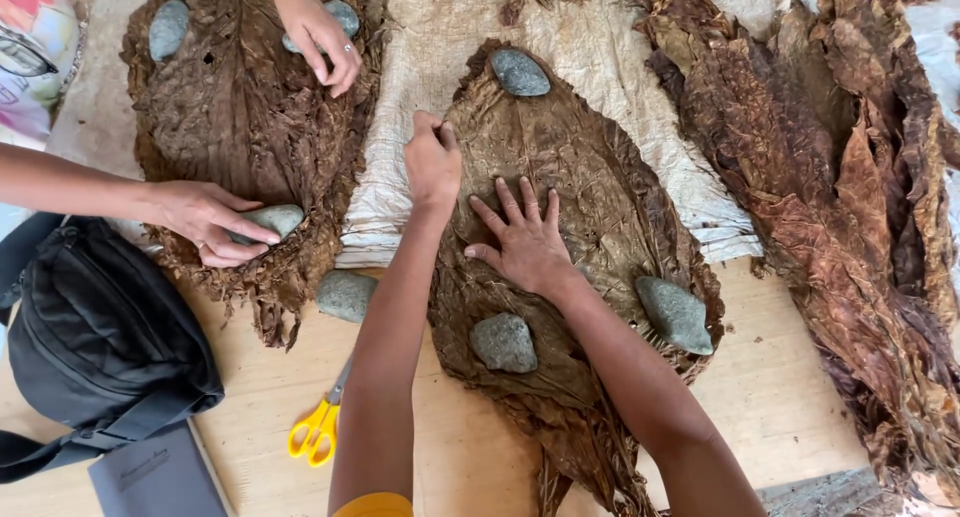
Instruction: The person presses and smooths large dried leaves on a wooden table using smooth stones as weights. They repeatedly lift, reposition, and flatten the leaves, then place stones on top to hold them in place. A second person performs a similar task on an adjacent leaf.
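Pressing our right hand (522,245) flat on the dried leaf (570,207) — its length running away from us — our left hand (432,162) pinches its left edge.

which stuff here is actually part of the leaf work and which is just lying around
In use:
- left hand, pinching the edge of the middle leaf stack
- right hand, pressed flat on that stack
- three grey stones weighing it down

Lying about:
- yellow scissors
- black bag
- loose stone on the wooden board
- dark folder
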